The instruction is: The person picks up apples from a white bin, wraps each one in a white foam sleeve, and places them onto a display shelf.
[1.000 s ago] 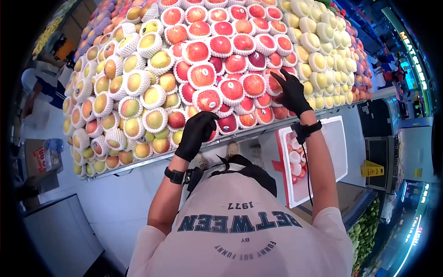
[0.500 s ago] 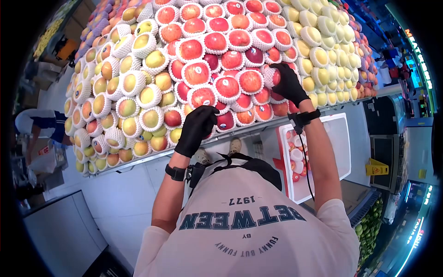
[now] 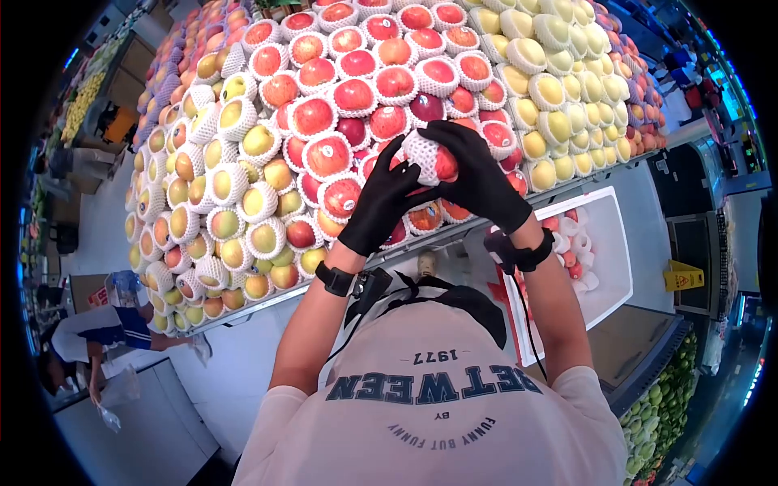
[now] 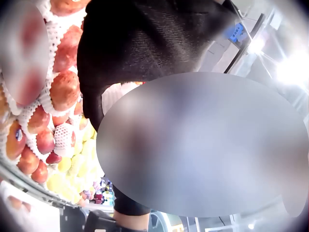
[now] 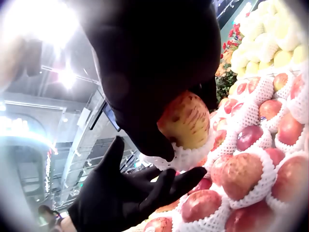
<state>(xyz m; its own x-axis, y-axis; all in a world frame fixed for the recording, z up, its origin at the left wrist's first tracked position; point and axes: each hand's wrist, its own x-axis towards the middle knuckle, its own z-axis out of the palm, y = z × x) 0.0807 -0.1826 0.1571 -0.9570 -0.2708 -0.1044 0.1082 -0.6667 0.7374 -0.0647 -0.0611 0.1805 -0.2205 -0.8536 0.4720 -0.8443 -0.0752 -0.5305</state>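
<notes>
- The right hand (image 3: 480, 180) grips an apple (image 3: 446, 165) partly wrapped in a white foam net (image 3: 421, 152).
- The left hand (image 3: 379, 202) is just beside the apple, fingers spread; contact is unclear.
- More netted apples (image 3: 327, 157) lie around both hands.
- Yellow fruit (image 3: 557, 127) lies to the right hand's right.

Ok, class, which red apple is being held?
The white-netted apple in the right hand, beside the left hand; the other red apples lie piled or boxed.
</notes>
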